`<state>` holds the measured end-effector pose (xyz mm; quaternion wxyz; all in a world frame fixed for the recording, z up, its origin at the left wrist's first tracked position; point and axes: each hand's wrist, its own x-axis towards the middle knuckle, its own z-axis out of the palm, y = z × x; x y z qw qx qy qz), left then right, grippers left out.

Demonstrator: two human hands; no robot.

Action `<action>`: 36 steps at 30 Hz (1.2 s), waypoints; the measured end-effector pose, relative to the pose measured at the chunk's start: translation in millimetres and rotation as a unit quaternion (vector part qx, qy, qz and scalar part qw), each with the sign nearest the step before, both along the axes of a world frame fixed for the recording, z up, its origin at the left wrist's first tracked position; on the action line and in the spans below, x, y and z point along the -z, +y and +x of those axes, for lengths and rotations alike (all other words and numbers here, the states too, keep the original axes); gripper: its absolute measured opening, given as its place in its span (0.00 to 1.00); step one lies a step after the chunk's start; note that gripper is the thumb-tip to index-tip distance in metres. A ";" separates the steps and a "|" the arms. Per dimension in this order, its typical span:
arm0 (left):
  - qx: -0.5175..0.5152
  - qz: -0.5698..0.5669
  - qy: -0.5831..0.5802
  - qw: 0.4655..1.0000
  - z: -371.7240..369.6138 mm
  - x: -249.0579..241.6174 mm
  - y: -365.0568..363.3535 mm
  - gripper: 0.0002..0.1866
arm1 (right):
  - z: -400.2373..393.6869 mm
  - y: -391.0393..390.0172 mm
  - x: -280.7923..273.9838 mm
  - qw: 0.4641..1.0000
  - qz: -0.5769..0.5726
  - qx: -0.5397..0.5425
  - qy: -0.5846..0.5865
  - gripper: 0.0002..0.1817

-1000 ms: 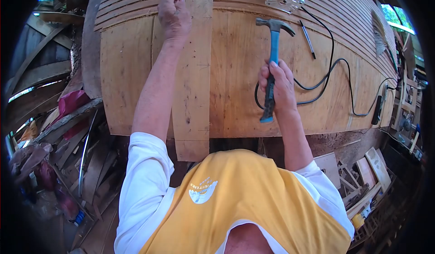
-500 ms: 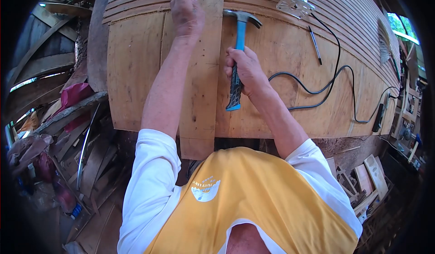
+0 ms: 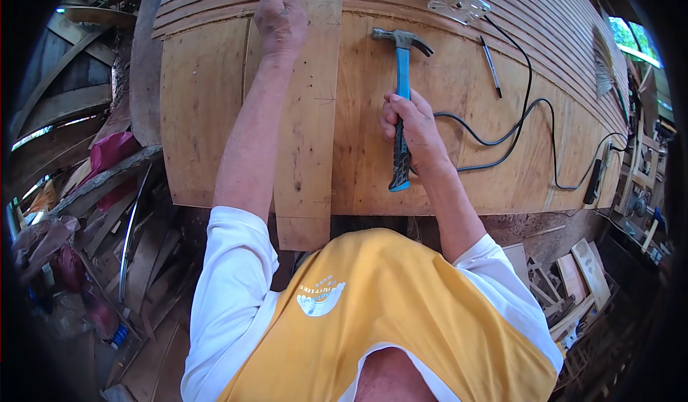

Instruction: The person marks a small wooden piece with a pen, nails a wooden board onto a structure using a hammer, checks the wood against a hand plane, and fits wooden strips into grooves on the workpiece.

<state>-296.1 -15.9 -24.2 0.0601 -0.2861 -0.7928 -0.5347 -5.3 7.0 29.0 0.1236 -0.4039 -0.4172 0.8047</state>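
A claw hammer (image 3: 403,79) with a blue shaft and black grip is in my right hand (image 3: 417,130). Its fingers wrap the handle, and the metal head points away from me over the wooden panel (image 3: 204,115). Up at the far side, my left hand (image 3: 281,21) is closed in a pinch at the left part of a long wooden board (image 3: 304,137) that lies across the panel. A thin sliver shows beside its fingertips, but what they hold is too small to make out.
A power tool with a clear base (image 3: 459,2) stands on the grooved slats (image 3: 537,22). Its black cable (image 3: 527,108) loops across the panel's right side. A pen (image 3: 491,65) lies nearby. Scrap wood (image 3: 584,280) is piled on the floor on both sides.
My right hand has moved the hammer to the right and slightly toward me, away from the long board. My left hand stays pinched at the board while the view shifts a little.
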 end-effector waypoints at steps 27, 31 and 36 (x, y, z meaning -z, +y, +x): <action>0.383 -0.124 0.085 0.912 51.4 -63.7 -56.1 0.05 | -35.7 100.2 -36.0 0.532 0.791 -0.281 -0.109 0.11; 0.311 -0.099 0.051 0.944 40.5 -43.9 -47.1 0.07 | -53.0 123.5 -6.9 0.525 0.797 -0.294 -0.054 0.09; 0.045 -0.223 0.139 0.964 81.0 -40.9 -45.4 0.34 | -57.1 151.9 8.2 0.511 0.799 -0.300 -0.107 0.11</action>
